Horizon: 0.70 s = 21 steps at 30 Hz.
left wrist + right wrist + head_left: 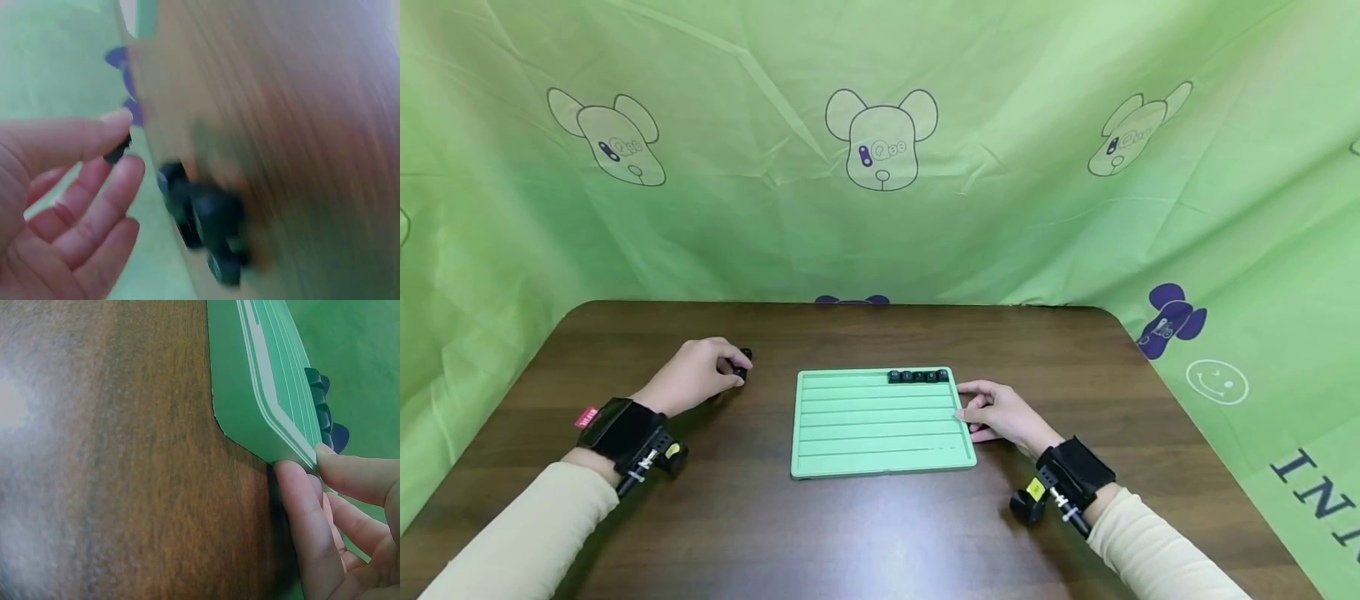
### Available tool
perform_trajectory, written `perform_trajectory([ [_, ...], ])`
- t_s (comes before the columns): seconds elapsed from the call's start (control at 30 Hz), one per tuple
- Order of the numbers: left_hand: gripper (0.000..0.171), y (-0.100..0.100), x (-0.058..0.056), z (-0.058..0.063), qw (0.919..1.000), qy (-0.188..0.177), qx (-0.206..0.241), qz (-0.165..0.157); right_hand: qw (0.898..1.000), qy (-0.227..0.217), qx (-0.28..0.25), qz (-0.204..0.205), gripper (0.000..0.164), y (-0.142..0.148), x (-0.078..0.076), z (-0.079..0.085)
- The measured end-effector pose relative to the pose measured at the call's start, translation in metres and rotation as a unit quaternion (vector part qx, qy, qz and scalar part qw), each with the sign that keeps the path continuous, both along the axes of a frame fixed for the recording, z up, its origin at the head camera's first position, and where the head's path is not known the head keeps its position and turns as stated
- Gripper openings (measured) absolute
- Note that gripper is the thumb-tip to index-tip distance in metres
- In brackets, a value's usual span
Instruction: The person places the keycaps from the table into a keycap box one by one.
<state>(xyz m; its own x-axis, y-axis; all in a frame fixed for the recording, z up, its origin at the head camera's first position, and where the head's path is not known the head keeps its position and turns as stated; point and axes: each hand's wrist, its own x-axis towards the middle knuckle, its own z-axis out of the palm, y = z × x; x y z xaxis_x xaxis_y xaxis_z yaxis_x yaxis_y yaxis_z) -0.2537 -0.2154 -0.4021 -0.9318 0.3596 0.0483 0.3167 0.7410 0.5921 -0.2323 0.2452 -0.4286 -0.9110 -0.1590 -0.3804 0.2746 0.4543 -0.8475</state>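
Note:
My left hand (692, 375) hangs low over the left part of the table. Between thumb and fingertips it pinches a small black keycap (117, 152), partly hidden by the fingers. Several more black keycaps (215, 215) lie on the table close by, blurred in the left wrist view. A shallow green tray (865, 418) with ridged rows lies mid-table. Along its top row, at the right end, several black keycaps (919, 377) sit side by side. My right hand (1003, 412) grips the tray's right edge, thumb on the rim and fingers against the side.
The brown wooden table (715, 517) has rounded far corners. A green printed curtain (737, 225) hangs behind it and along both sides. Each wrist wears a black strap with a small camera, the left strap (625, 433) lying close over the table.

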Motion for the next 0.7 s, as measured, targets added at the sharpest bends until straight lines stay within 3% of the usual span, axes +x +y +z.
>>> perform_trajectory([
  [0.13,0.019,0.010,0.002,0.005,0.9994,-0.007,0.029,0.017,1.000,0.002,0.000,0.000,0.054,0.000,0.000,0.000],
  [0.33,0.020,0.021,0.003,0.010,0.9988,-0.014,0.032,0.034,1.000,0.003,0.000,0.003,0.054,0.000,0.000,0.000],
  [0.7,0.021,0.046,-0.003,0.007,0.9982,-0.023,0.048,0.027,1.000,0.003,-0.005,0.003,0.055,0.001,0.000,-0.001],
])
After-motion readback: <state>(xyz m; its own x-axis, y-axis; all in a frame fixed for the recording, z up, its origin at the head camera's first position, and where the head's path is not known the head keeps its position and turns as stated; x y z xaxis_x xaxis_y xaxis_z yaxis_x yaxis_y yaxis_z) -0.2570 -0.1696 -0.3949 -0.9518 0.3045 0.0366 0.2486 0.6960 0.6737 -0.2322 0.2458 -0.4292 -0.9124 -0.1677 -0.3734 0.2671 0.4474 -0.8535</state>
